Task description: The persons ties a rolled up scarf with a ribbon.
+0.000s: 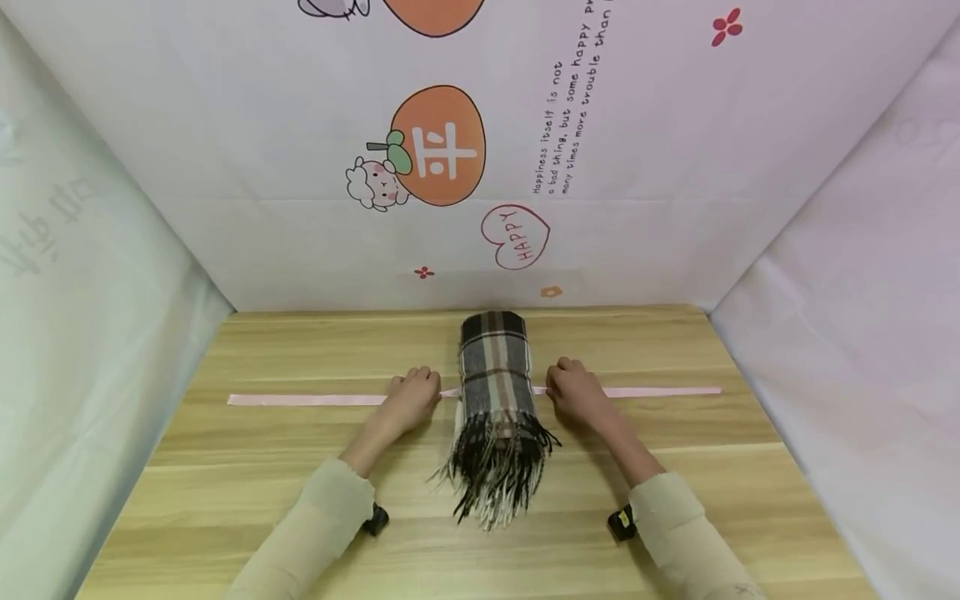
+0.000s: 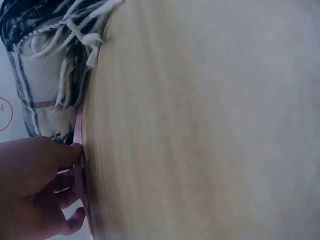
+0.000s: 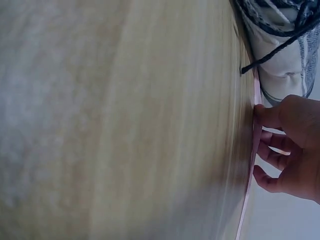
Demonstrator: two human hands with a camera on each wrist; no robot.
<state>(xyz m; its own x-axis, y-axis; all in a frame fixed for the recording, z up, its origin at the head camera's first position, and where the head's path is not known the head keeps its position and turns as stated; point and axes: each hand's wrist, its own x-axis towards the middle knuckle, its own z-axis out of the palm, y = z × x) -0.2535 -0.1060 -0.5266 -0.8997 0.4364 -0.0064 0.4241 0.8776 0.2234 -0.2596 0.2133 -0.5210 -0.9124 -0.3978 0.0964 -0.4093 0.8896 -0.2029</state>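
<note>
A rolled plaid scarf (image 1: 495,367) in black, grey, white and brown lies on the wooden table, its fringe (image 1: 498,475) spread toward the near side. Beneath it runs a pink ribbon (image 1: 307,400), stretched out to both sides. Left of the roll, my left hand (image 1: 414,398) pinches the ribbon between thumb and fingers; the left wrist view shows the ribbon (image 2: 78,175) at the fingertips. On the other side my right hand (image 1: 576,390) pinches the ribbon too, close to the scarf, as the right wrist view shows at the ribbon (image 3: 256,135).
A white printed sheet (image 1: 300,208) with cartoon fruit and lettering rises behind the table (image 1: 510,567). White sheets also hang at the left (image 1: 75,292) and right (image 1: 862,292). Dark wrist cameras sit at both cuffs.
</note>
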